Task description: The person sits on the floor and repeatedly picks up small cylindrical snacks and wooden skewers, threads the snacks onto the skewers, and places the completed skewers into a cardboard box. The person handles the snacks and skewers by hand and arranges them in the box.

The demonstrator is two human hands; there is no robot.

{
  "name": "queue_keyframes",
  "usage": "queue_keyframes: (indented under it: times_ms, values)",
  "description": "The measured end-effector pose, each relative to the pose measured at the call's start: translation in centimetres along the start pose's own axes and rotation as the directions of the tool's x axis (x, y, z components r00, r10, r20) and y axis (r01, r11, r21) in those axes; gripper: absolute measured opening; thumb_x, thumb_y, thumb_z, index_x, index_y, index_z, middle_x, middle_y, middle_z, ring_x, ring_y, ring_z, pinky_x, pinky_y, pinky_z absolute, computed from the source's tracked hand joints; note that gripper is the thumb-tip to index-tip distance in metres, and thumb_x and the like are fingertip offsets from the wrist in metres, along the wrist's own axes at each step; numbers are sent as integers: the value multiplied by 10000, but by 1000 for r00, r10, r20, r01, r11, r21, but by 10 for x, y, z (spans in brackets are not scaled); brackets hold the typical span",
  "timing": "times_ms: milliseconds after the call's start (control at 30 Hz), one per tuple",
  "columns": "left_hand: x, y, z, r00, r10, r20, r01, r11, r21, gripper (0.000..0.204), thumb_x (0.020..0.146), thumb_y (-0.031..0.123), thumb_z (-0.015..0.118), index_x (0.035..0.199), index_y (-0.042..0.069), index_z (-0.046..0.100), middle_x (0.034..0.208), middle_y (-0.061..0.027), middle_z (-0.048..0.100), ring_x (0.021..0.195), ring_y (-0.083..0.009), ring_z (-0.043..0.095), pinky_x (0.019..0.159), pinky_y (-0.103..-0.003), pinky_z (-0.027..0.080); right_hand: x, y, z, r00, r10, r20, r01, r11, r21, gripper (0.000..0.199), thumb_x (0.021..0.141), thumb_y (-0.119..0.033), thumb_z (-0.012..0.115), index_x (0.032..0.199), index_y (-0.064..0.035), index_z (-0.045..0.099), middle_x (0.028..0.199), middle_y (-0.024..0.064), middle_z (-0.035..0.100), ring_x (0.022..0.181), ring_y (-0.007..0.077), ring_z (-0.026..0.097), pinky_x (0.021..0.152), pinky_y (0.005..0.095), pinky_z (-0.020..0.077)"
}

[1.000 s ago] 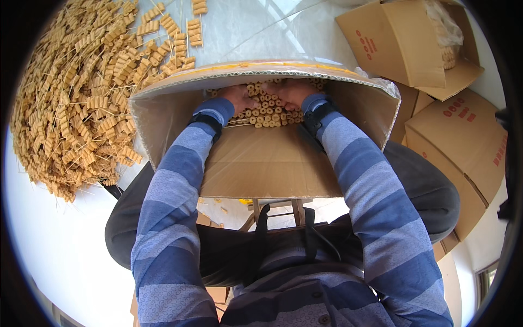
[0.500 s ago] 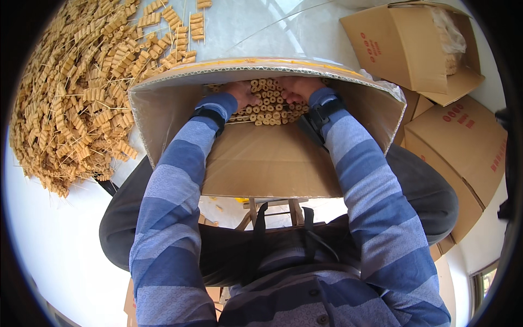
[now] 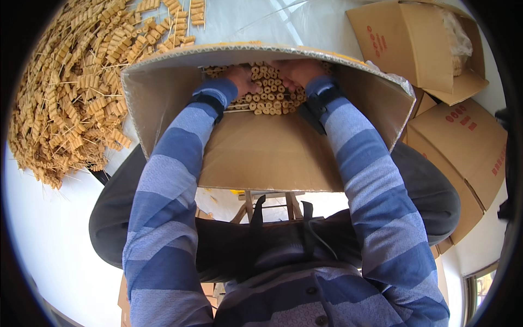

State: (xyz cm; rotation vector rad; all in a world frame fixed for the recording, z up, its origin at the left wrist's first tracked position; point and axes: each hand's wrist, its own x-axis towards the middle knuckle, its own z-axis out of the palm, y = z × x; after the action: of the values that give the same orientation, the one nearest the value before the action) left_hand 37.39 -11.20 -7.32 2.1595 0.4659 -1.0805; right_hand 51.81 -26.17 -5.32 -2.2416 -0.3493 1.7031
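Inside an open cardboard box (image 3: 267,163) tilted toward me lies a stack of skewers (image 3: 267,101), tan ridged rolls threaded on thin sticks, their round holed ends facing me. My left hand (image 3: 242,80) is at the stack's left side, thumb over the rolls and fingers partly hidden, closed on some skewers. My right hand (image 3: 299,73) is at the right side, its fingers curled against the rolls; part of it is lost in shadow. Both forearms reach over the box's near side, with dark bands at the wrists.
At the left a large heap of the same skewers (image 3: 76,98) spreads over the pale floor. On the right stand an open carton (image 3: 406,46) with a clear plastic bag (image 3: 457,41) inside and a closed carton (image 3: 457,141). Below the box shows a wooden stool frame (image 3: 248,204).
The box, the stack and both hands sit slightly higher in view, and the box appears tipped a bit more. Both hands keep their places on the stack.
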Motion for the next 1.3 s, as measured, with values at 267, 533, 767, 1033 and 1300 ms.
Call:
queue_keyframes:
  times_ms: [267, 533, 767, 1033, 1300]
  values:
    - [7, -6, 6, 999, 7, 50, -6, 1000, -28, 506, 863, 491, 717, 1032, 15, 683, 1023, -207, 696, 977, -349, 657, 888, -440, 502, 20, -20, 30, 958, -148, -246, 52, 933, -356, 478, 992, -521, 483, 1106, -95, 666, 929, 111, 618, 829, 233, 600, 827, 400, 492]
    - [3, -1, -2, 998, 31, 62, -33, 999, 33, 521, 878, 493, 701, 1060, 5, 681, 1039, -205, 694, 997, -344, 652, 896, -438, 498, 16, -7, 13, 978, -210, -10, 207, 950, 233, 418, 982, -435, 610, 969, -20, 653, 713, 56, 650, 524, 139, 562, 476, 279, 469]
    - [1, 2, 2, 999, 10, 44, -11, 1000, 23, 499, 879, 491, 709, 994, 8, 673, 955, -189, 695, 926, -318, 653, 844, -420, 511, 7, -25, 17, 992, -73, -106, 95, 971, 221, 482, 982, -466, 605, 816, -16, 646, 658, 52, 633, 530, 132, 574, 495, 296, 504]
    - [5, -11, -29, 993, -33, -114, 19, 992, -122, 372, 945, 418, 627, 1058, 80, 734, 1028, -152, 716, 955, -295, 663, 867, -402, 513, 6, -32, 16, 980, -127, -150, 164, 949, 269, 449, 986, -446, 601, 881, -14, 664, 681, 47, 640, 550, 133, 577, 510, 286, 510]
    - [17, -20, -6, 910, 23, -414, -17, 1000, 18, 345, 983, 192, 533, 1313, 170, 632, 1259, -185, 647, 1112, -355, 632, 1009, -424, 478, 12, -31, 19, 988, -54, -147, 99, 945, 313, 405, 1005, -388, 578, 931, -2, 672, 690, 62, 645, 526, 146, 573, 504, 302, 529]
